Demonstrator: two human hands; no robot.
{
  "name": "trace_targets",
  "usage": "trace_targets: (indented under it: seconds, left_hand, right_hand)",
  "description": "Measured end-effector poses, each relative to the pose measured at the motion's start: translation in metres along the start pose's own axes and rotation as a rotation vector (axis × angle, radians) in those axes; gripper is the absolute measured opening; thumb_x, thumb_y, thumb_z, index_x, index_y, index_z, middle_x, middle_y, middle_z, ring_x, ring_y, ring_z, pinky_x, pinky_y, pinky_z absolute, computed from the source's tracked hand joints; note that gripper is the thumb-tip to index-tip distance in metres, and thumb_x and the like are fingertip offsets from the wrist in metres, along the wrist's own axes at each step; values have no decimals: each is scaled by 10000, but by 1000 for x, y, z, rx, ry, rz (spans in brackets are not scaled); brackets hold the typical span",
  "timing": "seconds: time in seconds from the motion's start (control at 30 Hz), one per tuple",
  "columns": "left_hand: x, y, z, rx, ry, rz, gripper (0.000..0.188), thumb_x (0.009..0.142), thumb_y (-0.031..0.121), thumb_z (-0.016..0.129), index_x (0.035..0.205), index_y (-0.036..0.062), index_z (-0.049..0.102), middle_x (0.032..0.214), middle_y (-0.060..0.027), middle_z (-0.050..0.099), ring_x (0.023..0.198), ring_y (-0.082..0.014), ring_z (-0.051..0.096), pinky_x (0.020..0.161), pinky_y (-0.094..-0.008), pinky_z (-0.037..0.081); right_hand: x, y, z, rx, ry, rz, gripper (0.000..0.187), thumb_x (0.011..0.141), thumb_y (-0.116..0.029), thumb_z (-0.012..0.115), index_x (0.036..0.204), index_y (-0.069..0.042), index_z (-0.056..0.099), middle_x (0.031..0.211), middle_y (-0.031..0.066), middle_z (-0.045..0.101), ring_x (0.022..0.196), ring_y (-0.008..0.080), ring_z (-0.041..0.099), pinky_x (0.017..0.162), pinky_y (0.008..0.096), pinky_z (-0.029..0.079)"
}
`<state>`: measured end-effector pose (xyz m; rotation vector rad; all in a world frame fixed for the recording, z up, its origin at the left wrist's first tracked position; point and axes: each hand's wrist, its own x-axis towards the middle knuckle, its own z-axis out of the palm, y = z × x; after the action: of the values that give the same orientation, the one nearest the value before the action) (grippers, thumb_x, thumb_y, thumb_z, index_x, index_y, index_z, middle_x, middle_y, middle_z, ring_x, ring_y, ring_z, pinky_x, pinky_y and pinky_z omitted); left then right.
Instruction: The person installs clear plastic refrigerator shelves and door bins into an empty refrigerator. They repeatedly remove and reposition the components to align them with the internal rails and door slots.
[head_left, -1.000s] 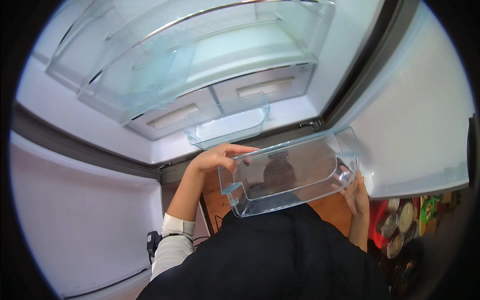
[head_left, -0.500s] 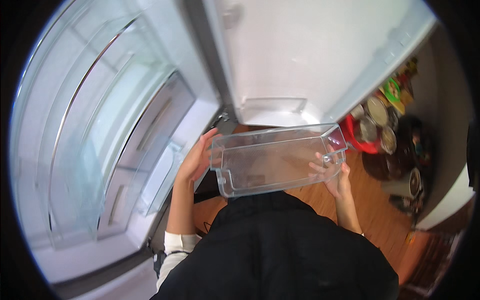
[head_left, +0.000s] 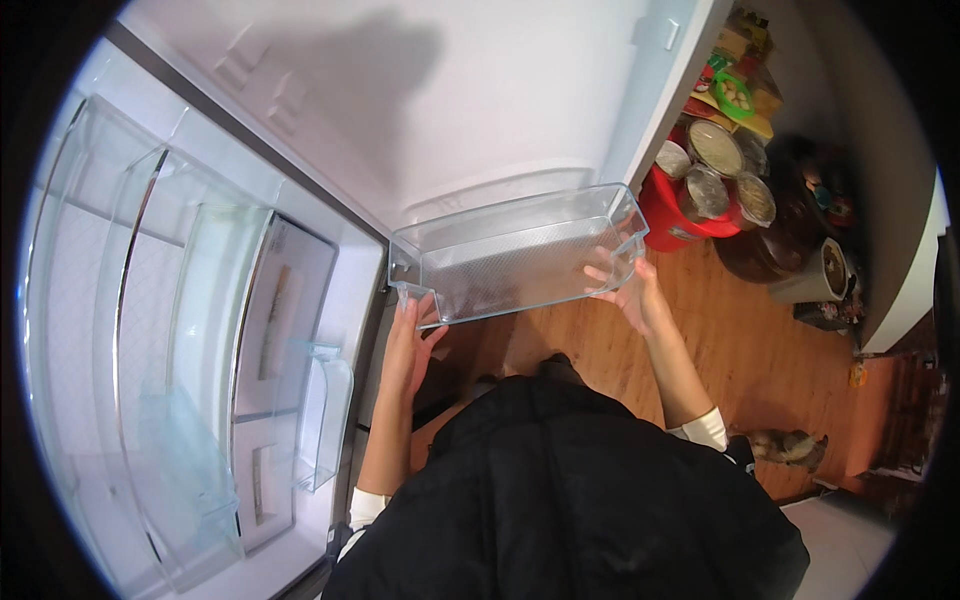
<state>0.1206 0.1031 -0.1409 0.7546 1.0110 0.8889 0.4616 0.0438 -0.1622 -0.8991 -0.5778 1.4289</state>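
- Step in hand, by judgement: holding a long, clear, open-topped plastic bin [head_left: 520,262] before the white inner face of an open refrigerator door [head_left: 530,110], with nothing seen inside.
- With the left hand [head_left: 403,350], gripping the bin's near left corner, fingers parted and bent about the edge.
- With the right hand [head_left: 637,297], cradling the bin's right end from below, fingers fanned wide and showing through the clear plastic.
- Held close to the low white ridge [head_left: 480,192] near the foot of the door; cannot tell from this angle whether touching.
- Farther up the same panel, at left, small raised white lugs [head_left: 285,98], well apart from the bin.
- To the left, a second, smaller clear plastic bin [head_left: 325,430], just beside pale flat-fronted drawers [head_left: 268,310].
- To the right, past the door's edge, a bright red tub [head_left: 672,230].
- Next move, by judgement: calls for even support at both ends, a level tilt, and care against knocking the right end on the door's rim.
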Motion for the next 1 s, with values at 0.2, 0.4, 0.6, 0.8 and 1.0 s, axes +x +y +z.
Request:
trace_targets:
  seconds: [0.2, 0.4, 0.6, 0.8, 1.0]
  left_hand:
    - [1, 5, 11, 18, 35, 12, 672, 930, 451, 448, 1421, 60, 208, 1378, -161, 376, 1159, -234, 444, 942, -396, 363]
    - [-3, 18, 19, 11, 81, 96, 647, 948, 452, 405, 1391, 8, 248, 1373, -158, 383, 1158, -233, 451, 944, -390, 361]
    - [3, 22, 22, -116, 147, 96, 693, 923, 544, 370, 1383, 37, 263, 1320, -147, 422, 1098, -235, 445, 937, -403, 380]
    - [12, 25, 17, -200, 94, 93, 666, 910, 494, 454, 1363, 41, 272, 1333, -165, 377, 1069, -255, 497, 896, -403, 415]
    - [15, 32, 17, -188, 129, 44, 633, 902, 462, 481, 1333, 39, 292, 1307, -188, 405, 1005, -263, 553, 845, -395, 441]
  right_hand:
    - [11, -6, 4, -21, 18, -6, 806, 819, -531, 539, 1404, -83, 212, 1374, 196, 344, 1152, 333, 482, 874, 471, 454]
    - [11, -13, 8, -29, -22, -43, 852, 786, -582, 547, 1415, -136, 186, 1381, 188, 325, 1131, 335, 496, 863, 469, 469]
    - [9, -18, 18, 14, 7, -61, 820, 783, -594, 553, 1383, -136, 233, 1383, 195, 315, 1142, 352, 488, 862, 485, 472]
    - [9, -21, 22, -5, 10, -66, 823, 791, -640, 519, 1379, -141, 232, 1382, 197, 314, 1151, 351, 483, 864, 497, 477]
    - [9, -19, 23, -46, 46, -69, 819, 806, -658, 482, 1378, -128, 232, 1363, 203, 336, 1147, 338, 489, 852, 487, 489]
